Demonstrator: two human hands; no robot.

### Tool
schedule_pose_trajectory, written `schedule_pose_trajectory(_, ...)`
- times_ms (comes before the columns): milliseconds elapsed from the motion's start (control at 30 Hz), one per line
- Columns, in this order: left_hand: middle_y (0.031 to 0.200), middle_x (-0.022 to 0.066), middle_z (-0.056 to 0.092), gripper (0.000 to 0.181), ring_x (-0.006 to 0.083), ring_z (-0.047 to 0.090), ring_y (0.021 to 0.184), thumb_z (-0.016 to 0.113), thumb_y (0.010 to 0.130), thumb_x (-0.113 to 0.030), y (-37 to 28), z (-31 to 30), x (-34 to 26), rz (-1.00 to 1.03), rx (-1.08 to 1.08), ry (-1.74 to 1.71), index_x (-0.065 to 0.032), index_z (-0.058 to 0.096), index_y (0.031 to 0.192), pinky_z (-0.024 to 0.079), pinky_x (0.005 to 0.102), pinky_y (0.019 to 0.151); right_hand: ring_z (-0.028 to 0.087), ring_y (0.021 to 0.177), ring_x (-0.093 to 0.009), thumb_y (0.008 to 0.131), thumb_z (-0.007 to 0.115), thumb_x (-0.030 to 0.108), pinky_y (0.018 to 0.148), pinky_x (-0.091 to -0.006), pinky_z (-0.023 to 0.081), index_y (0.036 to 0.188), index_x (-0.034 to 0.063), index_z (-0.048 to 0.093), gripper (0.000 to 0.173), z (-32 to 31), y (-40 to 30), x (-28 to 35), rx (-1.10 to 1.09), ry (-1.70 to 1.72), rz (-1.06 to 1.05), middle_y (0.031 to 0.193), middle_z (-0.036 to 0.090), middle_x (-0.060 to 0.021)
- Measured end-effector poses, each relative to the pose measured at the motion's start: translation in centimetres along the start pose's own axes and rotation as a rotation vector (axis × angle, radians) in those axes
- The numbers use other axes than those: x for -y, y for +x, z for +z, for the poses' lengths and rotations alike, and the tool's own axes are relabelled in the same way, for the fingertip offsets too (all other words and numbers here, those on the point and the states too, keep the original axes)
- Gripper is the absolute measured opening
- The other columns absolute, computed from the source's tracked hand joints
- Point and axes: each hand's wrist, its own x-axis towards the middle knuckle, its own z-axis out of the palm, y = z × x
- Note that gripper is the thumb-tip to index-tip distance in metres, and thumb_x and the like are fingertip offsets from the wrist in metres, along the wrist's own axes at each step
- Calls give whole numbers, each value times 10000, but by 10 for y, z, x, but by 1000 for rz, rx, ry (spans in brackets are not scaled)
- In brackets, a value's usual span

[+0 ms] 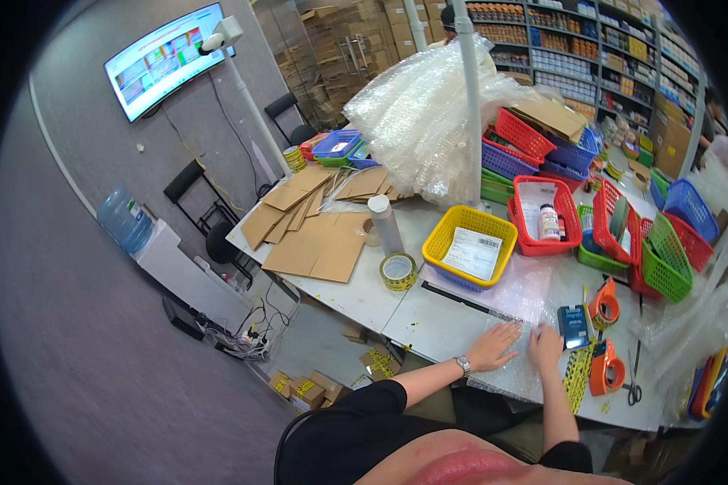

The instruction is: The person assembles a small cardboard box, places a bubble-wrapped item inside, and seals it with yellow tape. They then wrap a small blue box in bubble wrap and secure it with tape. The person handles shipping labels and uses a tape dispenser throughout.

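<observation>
My left hand (492,347), with a metal-band watch at the wrist, lies palm down with fingers apart on a sheet of clear bubble wrap (522,377). The wrap is spread over the white table in front of me. Close beside it, my right hand (545,349) rests on the same sheet with curled fingers; whether it pinches the wrap is hidden. Just right of that hand lies a dark blue product box (574,328). Yellow-and-black tape (577,377) runs along the table there. Two orange tape dispensers (605,307) and black-handled scissors (634,393) lie farther right.
Beyond my hands stand a yellow basket (432,247) holding a printed sheet and a red basket (545,247) with bottles. A tape roll (398,271), grey cylinder (386,225) and cardboard (316,248) lie left. A pole (470,121) rises beside the large bubble-wrap heap (418,115).
</observation>
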Motion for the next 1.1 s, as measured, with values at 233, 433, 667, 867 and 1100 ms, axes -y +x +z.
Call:
schedule_pose_trajectory(233, 1542, 164, 244, 712, 327, 176, 1443, 484, 910, -491, -1, 17, -16, 111, 134, 46, -65, 323, 1457, 127, 527, 1154, 541, 734, -199, 762, 783, 408, 584, -311, 459, 1331, -26, 408, 807, 32, 162, -75, -210, 1490, 508, 1082, 557, -154)
schedule_pose_trajectory(433, 1547, 158, 233, 733, 331, 198, 1435, 463, 911, -520, -12, 18, -9, 114, 122, 125, -63, 312, 1464, 134, 535, 1149, 466, 851, -132, 737, 748, 549, 729, -274, 420, 1406, 119, 408, 865, 4, 200, -39, 55, 1620, 653, 1405, 431, -66)
schedule_pose_trajectory(667, 1543, 147, 246, 722, 318, 215, 1428, 477, 909, -513, 2, 14, -15, 158, 148, 92, -81, 320, 1465, 135, 518, 1153, 508, 1176, -256, 776, 724, 431, 964, -438, 407, 1230, 146, 609, 548, 47, 173, -82, -222, 266, -138, 1263, 572, -130)
schedule_pose_trajectory(867, 1542, 149, 248, 724, 311, 213, 1429, 498, 903, -500, -3, 11, -16, 123, 128, 81, -86, 317, 1467, 139, 519, 1150, 571, 1013, -281, 825, 627, 267, 863, -543, 428, 1022, 165, 687, 230, 11, 147, -57, -246, -120, -281, 937, 612, -123)
schedule_pose_trajectory(1100, 1535, 149, 264, 717, 299, 217, 1428, 500, 900, -510, 0, 14, -16, 99, 124, 62, -83, 343, 1454, 144, 512, 1152, 666, 711, -345, 811, 572, 259, 598, -477, 520, 791, 148, 682, 158, -78, 198, -19, -549, -322, -142, 773, 678, -107)
